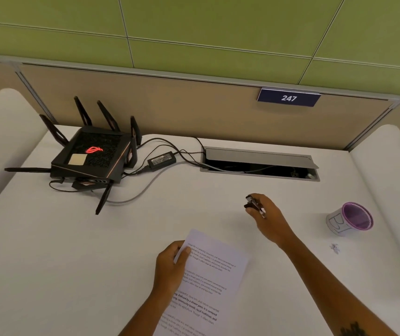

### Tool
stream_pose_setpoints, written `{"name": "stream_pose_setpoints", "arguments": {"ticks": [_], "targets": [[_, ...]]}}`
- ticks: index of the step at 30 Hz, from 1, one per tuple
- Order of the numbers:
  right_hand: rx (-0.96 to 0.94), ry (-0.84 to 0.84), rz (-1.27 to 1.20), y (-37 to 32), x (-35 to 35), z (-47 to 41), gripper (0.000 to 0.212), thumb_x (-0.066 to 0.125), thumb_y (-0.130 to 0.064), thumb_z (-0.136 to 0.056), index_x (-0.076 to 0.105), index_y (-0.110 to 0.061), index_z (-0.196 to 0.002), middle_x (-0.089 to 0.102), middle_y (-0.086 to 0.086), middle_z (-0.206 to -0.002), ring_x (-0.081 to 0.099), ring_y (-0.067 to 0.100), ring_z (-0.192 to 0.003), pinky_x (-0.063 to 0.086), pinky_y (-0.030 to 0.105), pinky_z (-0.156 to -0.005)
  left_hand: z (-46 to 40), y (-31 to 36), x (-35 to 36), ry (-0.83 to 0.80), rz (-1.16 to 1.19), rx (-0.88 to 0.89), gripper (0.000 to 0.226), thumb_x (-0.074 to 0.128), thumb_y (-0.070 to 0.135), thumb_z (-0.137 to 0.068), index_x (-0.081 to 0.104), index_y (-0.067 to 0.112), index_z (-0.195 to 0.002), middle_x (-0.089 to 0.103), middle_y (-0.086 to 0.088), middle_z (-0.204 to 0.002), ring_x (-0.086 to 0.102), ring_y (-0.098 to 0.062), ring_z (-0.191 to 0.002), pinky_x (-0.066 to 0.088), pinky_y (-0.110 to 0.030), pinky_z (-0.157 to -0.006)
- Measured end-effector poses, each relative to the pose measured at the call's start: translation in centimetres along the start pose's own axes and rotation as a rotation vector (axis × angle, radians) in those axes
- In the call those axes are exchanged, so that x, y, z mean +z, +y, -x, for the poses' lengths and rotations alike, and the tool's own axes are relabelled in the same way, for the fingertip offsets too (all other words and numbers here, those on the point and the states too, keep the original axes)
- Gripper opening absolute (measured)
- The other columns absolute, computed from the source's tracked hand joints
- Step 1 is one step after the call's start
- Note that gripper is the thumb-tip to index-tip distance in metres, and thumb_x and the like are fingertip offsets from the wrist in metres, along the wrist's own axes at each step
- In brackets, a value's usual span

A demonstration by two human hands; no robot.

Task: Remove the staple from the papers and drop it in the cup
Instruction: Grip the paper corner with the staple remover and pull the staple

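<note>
The printed papers (208, 270) lie on the white desk in front of me, angled to the right. My left hand (170, 263) grips their upper left edge, thumb on top of the page. My right hand (265, 215) is raised above the desk beyond the papers' top right corner and holds a small black staple remover (252, 202). A cup (349, 219) with a purple rim and a white drawn-on sleeve stands to the right of that hand, a good gap away. I cannot make out the staple.
A black router (92, 158) with several antennas sits at the back left, its power brick (161, 160) and cables trailing to an open cable hatch (259, 163) at the back middle. A small scrap (334, 247) lies just in front of the cup.
</note>
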State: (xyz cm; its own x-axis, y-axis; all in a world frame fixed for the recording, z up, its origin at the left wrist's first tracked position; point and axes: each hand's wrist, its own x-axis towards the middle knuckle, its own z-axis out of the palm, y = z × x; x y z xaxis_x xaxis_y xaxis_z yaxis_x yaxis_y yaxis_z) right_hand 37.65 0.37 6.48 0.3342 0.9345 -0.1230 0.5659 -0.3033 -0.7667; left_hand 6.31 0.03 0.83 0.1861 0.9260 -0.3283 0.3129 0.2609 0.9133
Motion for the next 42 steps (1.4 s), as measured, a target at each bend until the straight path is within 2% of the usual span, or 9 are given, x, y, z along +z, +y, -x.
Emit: {"name": "stream_pose_setpoints", "arguments": {"ticks": [3,4,7,12,17,21,28,32,42], "targets": [[-0.077,-0.135,0.005,-2.8,0.7,1.7,0.035,0.065,-0.023,-0.100,0.057,-0.021,-0.134,0.066,-0.006,-0.124,0.064,0.007,-0.112,0.046,0.014,-0.094,0.6,0.1,-0.2,-0.002,0.001,0.025,0.013,0.062,0.030,-0.104,0.071,0.034,-0.113,0.078,0.012,-0.105,0.076,-0.006,-0.091,0.066,-0.029,-0.079],[-0.099,-0.186,0.004,-3.7,1.0,2.3,0.034,0.066,-0.023,-0.100,0.058,-0.022,-0.132,0.068,-0.006,-0.123,0.066,0.005,-0.112,0.049,0.017,-0.094,0.8,0.2,-0.2,-0.003,-0.001,0.033,0.013,0.062,0.030,-0.104,0.070,0.035,-0.112,0.078,0.012,-0.104,0.076,-0.006,-0.089,0.066,-0.029,-0.079],[-0.163,-0.316,0.058,-6.0,2.0,3.7,0.032,0.067,-0.023,-0.099,0.058,-0.023,-0.130,0.065,-0.009,-0.122,0.065,0.000,-0.110,0.049,0.013,-0.093,1.4,0.4,-0.4,-0.010,-0.005,0.040,0.011,0.061,0.033,-0.104,0.069,0.036,-0.112,0.078,0.009,-0.103,0.077,-0.011,-0.086,0.067,-0.033,-0.076],[-0.247,-0.445,0.248,-8.3,3.6,5.0,0.041,0.068,-0.033,-0.098,0.056,-0.025,-0.136,0.058,-0.006,-0.133,0.056,0.011,-0.119,0.049,0.027,-0.103,2.3,0.6,-0.6,-0.006,-0.019,0.078,0.009,0.061,0.036,-0.104,0.068,0.036,-0.109,0.078,0.008,-0.101,0.078,-0.013,-0.078,0.066,-0.028,-0.068],[-0.312,-0.469,0.447,-9.8,4.5,5.8,0.044,0.068,-0.039,-0.097,0.056,-0.027,-0.138,0.058,-0.006,-0.136,0.053,0.014,-0.120,0.047,0.029,-0.101,3.2,0.3,-0.7,-0.024,-0.021,0.099,0.017,0.061,0.037,-0.103,0.070,0.028,-0.115,0.078,0.007,-0.102,0.078,-0.014,-0.080,0.067,-0.030,-0.070],[-0.363,-0.500,0.560,-10.9,4.7,6.3,0.046,0.068,-0.041,-0.096,0.058,-0.025,-0.139,0.059,-0.005,-0.133,0.053,0.015,-0.119,0.047,0.030,-0.099,3.9,0.1,-0.8,-0.026,-0.057,0.122,0.014,0.060,0.041,-0.103,0.067,0.032,-0.112,0.077,0.009,-0.100,0.076,-0.012,-0.081,0.064,-0.022,-0.068],[-0.434,-0.548,0.638,-12.2,5.1,7.4,0.043,0.070,-0.043,-0.095,0.063,-0.025,-0.134,0.063,-0.005,-0.127,0.055,0.013,-0.114,0.051,0.030,-0.094,4.8,0.1,-1.3,-0.045,-0.055,0.171,0.006,0.060,0.039,-0.104,0.066,0.038,-0.103,0.076,0.011,-0.095,0.076,-0.012,-0.079,0.063,-0.021,-0.067],[-0.458,-0.552,0.677,-12.9,5.1,7.9,0.041,0.070,-0.043,-0.095,0.065,-0.025,-0.131,0.065,-0.004,-0.126,0.056,0.014,-0.115,0.052,0.031,-0.094,5.0,0.1,-1.7,-0.053,-0.072,0.199,0.008,0.059,0.039,-0.104,0.067,0.035,-0.106,0.077,0.008,-0.097,0.076,-0.014,-0.083,0.065,-0.025,-0.071],[-0.503,-0.546,0.745,-14.0,5.0,8.9,0.036,0.071,-0.043,-0.094,0.069,-0.024,-0.125,0.066,-0.004,-0.118,0.057,0.014,-0.109,0.055,0.034,-0.090,5.3,0.2,-2.4,-0.061,-0.120,0.244,0.021,0.058,0.043,-0.103,0.070,0.026,-0.107,0.077,0.008,-0.094,0.076,-0.012,-0.079,0.061,-0.019,-0.066]]}}
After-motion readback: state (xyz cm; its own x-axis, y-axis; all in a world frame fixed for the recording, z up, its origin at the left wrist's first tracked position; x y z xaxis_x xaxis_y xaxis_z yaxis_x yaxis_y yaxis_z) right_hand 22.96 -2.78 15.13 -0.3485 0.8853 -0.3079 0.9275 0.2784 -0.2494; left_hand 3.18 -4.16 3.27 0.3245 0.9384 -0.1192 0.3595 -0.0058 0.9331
